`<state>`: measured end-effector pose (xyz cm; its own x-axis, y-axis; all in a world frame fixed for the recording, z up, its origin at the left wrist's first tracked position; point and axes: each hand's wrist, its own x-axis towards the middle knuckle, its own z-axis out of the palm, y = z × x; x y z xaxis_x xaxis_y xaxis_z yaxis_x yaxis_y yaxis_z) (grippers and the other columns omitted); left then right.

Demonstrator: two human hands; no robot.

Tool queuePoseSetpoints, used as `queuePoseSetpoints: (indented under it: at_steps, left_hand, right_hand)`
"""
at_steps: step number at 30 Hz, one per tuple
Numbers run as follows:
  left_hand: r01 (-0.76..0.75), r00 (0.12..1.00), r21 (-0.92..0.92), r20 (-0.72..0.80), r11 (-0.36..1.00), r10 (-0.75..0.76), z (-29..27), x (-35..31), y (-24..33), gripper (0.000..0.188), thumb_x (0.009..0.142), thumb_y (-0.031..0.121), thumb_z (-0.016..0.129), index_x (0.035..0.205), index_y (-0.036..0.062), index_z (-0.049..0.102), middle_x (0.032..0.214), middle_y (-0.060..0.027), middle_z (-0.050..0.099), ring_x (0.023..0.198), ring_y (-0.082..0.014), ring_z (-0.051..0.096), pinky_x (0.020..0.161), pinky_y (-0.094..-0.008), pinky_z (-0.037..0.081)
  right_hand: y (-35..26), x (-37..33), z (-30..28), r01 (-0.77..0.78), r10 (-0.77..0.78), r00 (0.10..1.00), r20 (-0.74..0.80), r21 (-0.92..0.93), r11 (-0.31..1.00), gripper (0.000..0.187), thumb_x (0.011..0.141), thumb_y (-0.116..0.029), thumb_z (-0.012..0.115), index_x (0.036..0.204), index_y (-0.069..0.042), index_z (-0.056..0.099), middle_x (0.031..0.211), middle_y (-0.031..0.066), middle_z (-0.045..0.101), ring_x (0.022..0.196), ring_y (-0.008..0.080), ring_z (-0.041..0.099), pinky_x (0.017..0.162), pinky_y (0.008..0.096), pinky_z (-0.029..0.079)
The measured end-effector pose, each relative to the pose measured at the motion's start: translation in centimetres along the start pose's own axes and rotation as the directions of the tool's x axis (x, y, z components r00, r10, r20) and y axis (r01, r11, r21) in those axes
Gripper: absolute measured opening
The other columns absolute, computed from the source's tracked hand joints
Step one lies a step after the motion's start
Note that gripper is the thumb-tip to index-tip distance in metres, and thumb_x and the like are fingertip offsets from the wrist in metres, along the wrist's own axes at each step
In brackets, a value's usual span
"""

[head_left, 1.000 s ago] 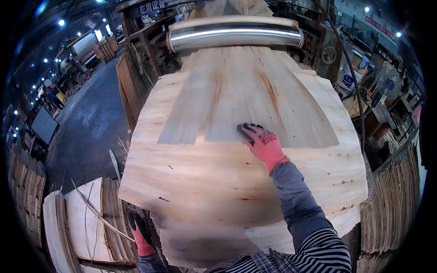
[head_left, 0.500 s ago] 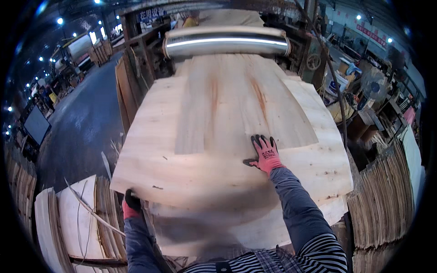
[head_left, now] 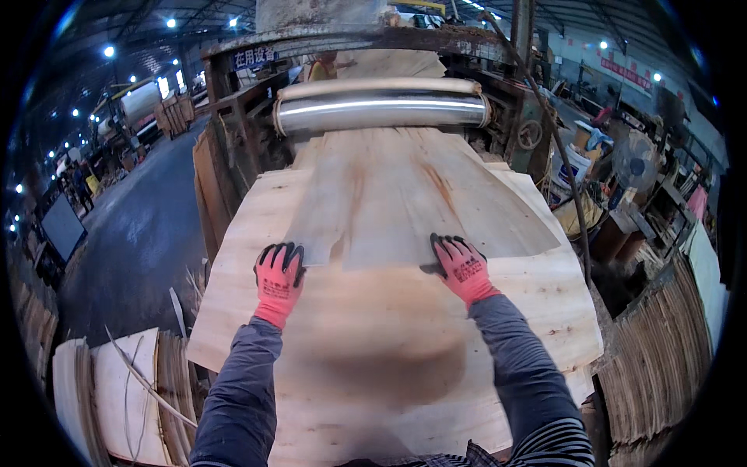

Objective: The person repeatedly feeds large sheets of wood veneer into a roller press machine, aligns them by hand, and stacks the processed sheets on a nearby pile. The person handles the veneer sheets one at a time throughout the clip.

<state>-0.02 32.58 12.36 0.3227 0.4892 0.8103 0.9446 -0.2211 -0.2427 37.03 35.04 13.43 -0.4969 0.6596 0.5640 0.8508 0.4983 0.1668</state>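
A narrower veneer sheet (head_left: 389, 194) with brown streaks lies on top of a wider, pale veneer sheet (head_left: 373, 311). Its far end reaches up to a shiny metal roller (head_left: 381, 111). I wear pink gloves with black fingertips. My left hand (head_left: 279, 282) rests at the near left corner of the narrower sheet, its fingers stretched forward. At that sheet's near edge, further right, my right hand (head_left: 463, 268) lies palm down with fingers stretched and thumb out to the side. Both palms are hidden.
The rollers sit in a rusty machine frame (head_left: 373, 39), and a person (head_left: 322, 67) is partly visible behind it. Veneer stacks stand at the lower left (head_left: 128, 397) and right (head_left: 657, 350). A slanting bar (head_left: 572, 163) rises on the right, near a fan (head_left: 636, 165). A dark floor (head_left: 148, 226) stretches along the left.
My left hand has left the wide sheet's near left corner and moved forward and right to the narrower sheet. My right hand stays near that sheet's edge. The view has tilted up slightly.
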Motion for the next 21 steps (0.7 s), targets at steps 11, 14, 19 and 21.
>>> queuePoseSetpoints:
  at_steps: [11, 14, 19, 21]
  left_hand:
    - [-0.253, 0.905, -0.276, 0.272, 0.927, 0.328, -11.4, 2.3, 7.4, 0.037, 0.057, 0.021, 0.066, 0.092, 0.0106, 0.061, 0.095, -0.0069, 0.051, 0.08, -0.0253, 0.05, 0.07, -0.0391, 0.04]
    - [-0.26, 0.837, -0.438, 0.341, 0.861, 0.427, -13.1, 1.1, 9.0, 0.039, 0.056, 0.024, 0.065, 0.093, 0.0116, 0.062, 0.093, -0.0051, 0.051, 0.078, -0.0237, 0.048, 0.067, -0.0378, 0.039]
    - [-0.256, 0.878, -0.307, 0.323, 0.917, 0.354, -3.9, 0.0, 7.3, 0.034, 0.064, 0.018, 0.055, 0.098, 0.0135, 0.058, 0.089, -0.0032, 0.05, 0.076, -0.0193, 0.049, 0.062, -0.0344, 0.039]
    - [-0.244, 0.885, -0.283, 0.327, 0.928, 0.332, -1.4, -0.9, 5.7, 0.033, 0.068, 0.015, 0.052, 0.101, 0.0142, 0.057, 0.093, -0.0043, 0.051, 0.08, -0.0204, 0.049, 0.064, -0.036, 0.04]
  right_hand:
    - [10.7, -17.8, -1.9, -0.598, 0.603, 0.789, -0.116, 0.081, 0.798, 0.053, 0.062, 0.006, 0.055, 0.113, -0.006, 0.05, 0.115, 0.0132, 0.051, 0.108, 0.0313, 0.047, 0.091, 0.037, 0.039]
    - [11.1, -19.8, -2.6, -0.554, 0.554, 0.832, -0.034, -0.019, 0.832, 0.054, 0.061, 0.005, 0.055, 0.114, -0.006, 0.05, 0.117, 0.0132, 0.049, 0.108, 0.031, 0.046, 0.092, 0.0371, 0.038]
    - [12.8, -14.9, 4.4, -0.486, 0.496, 0.859, 0.13, -0.103, 0.868, 0.053, 0.067, -0.005, 0.059, 0.119, -0.01, 0.046, 0.12, 0.0122, 0.048, 0.109, 0.0301, 0.045, 0.091, 0.0377, 0.038]
    - [11.6, -11.4, 4.4, -0.567, 0.574, 0.791, 0.21, -0.098, 0.818, 0.048, 0.073, -0.012, 0.053, 0.121, -0.01, 0.044, 0.123, 0.0122, 0.045, 0.113, 0.029, 0.042, 0.094, 0.0378, 0.035]
